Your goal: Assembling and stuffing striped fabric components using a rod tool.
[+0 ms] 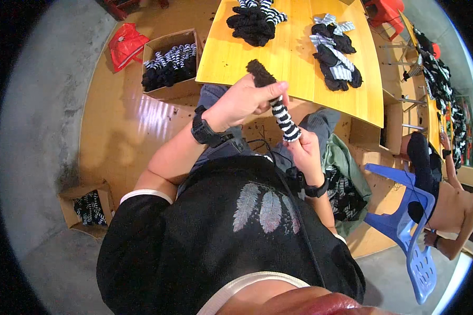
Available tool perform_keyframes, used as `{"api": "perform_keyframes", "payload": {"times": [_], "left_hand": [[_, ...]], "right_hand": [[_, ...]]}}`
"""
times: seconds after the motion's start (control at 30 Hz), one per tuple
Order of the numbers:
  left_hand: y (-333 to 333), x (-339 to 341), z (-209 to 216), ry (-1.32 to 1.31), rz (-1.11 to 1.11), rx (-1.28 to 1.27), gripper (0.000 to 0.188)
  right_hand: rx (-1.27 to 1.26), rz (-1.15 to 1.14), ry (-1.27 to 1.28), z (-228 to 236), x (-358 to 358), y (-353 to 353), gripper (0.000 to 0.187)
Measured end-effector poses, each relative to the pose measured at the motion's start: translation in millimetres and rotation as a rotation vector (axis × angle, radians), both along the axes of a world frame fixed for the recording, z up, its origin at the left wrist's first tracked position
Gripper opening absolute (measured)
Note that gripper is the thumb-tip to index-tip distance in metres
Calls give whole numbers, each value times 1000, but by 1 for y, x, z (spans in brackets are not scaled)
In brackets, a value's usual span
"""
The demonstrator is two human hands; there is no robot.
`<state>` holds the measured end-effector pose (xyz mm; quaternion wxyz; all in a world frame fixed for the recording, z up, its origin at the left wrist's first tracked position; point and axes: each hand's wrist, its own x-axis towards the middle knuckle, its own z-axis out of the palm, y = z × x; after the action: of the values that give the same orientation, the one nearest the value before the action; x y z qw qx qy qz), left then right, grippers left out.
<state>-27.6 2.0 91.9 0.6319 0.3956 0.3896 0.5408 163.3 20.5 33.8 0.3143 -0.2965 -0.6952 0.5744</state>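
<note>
A narrow knitted piece, sock-like, runs slantwise between my hands in front of the table edge. It has a fuzzy black end (pixel 260 73) and a black-and-white striped part (pixel 286 122); whether it is a sock or a glove I cannot tell. My left hand (pixel 248 101) is closed around its middle, thumb on top, where black meets stripes. At the striped lower end, my right hand (pixel 306 149) grips the opening; some of its fingers are hidden by the knit. Similar black pieces with striped cuffs (pixel 251 25) lie bunched on the yellow table (pixel 291 58).
More pieces with pale striped cuffs (pixel 335 55) lie at the table's right. A cardboard box (pixel 169 93) of striped pieces and a red bag (pixel 126 46) stand left. A green sack (pixel 347 152) lies by my right arm. Another person (pixel 452 205) sits right by a blue chair (pixel 404 226).
</note>
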Motion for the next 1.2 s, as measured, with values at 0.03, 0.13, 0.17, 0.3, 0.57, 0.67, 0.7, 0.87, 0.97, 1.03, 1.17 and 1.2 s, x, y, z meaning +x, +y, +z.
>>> {"api": "perform_keyframes", "payload": {"times": [0.03,0.13,0.17,0.3,0.57,0.67,0.7,0.87,0.97,1.03,1.17,1.2], "left_hand": [[1,-2,2,-11,70,-73,28],[3,-21,1,-108,151,-18,27],[2,-20,1,-26,162,-2,26],[7,19,-7,152,126,93,21],[9,-32,-14,-71,209,-111,29],[7,-57,-22,-128,329,-85,23],[8,-62,-23,-156,391,-75,21],[15,-80,-26,-224,373,-23,33],[19,-63,-21,-247,348,-36,35],[19,-50,-21,-281,235,-55,38],[12,-15,-5,-59,43,-80,34],[8,-9,0,43,2,-107,31]], "right_hand": [[56,3,-84,10,3,3,26],[30,121,-203,13,24,14,26],[-1,133,-173,13,25,14,27],[-78,81,-36,9,12,16,27],[-311,84,-24,0,16,27,28],[-421,70,-22,-9,41,37,32],[-437,-4,72,-10,48,39,33],[-521,-325,343,-9,79,52,36],[-501,-350,312,-9,66,52,28],[-423,-311,216,-8,44,53,22],[-158,-231,230,4,-4,60,28],[-120,-31,245,14,-11,62,30]]}}
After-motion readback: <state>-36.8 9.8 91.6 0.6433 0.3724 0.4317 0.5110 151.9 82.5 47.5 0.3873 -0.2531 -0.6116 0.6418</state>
